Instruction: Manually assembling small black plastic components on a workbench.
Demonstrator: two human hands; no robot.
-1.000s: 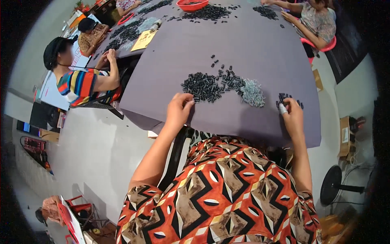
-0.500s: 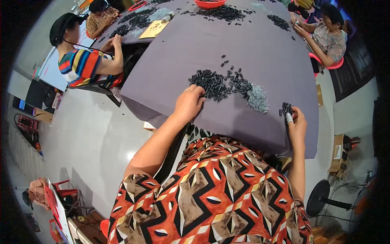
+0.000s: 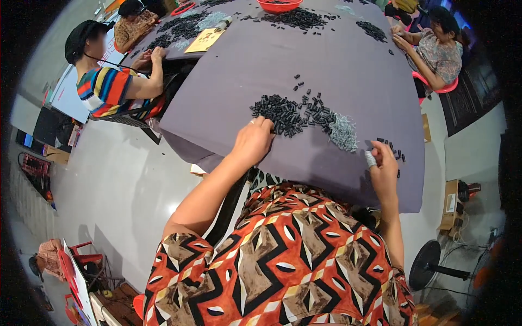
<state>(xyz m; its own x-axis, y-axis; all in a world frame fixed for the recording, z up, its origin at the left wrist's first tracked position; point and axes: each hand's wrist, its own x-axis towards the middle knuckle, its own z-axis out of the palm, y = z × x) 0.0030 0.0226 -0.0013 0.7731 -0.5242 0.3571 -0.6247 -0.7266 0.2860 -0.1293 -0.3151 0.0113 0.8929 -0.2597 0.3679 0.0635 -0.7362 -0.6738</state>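
Note:
Small black cylindrical pieces lie in a loose pile (image 3: 280, 113) on the cloth-covered table. My left hand (image 3: 254, 138) rests at the pile's near left edge, fingers bent together; whatever they pinch is hidden. Against the pile's right side sits a heap of thin pale grey-blue bits (image 3: 343, 133). Farther right, my right hand (image 3: 384, 168) hovers low over the cloth, fingers apart and nothing seen in them. One of its digits wears a white wrap (image 3: 371, 158). Several black pieces (image 3: 399, 155) are spread just beyond and right of this hand.
The grey tablecloth (image 3: 228, 92) hangs over the near edge. Farther off are more black pieces (image 3: 296, 19), a red bowl (image 3: 279, 5) and a yellow sheet (image 3: 205, 41). Other people sit at left (image 3: 111, 84) and right (image 3: 435, 54). A black fan (image 3: 425, 264) stands at lower right.
My right hand has drawn back toward the left and its fingers have opened. The black pieces clustered at its fingertips now lie scattered. My left hand stays almost in place.

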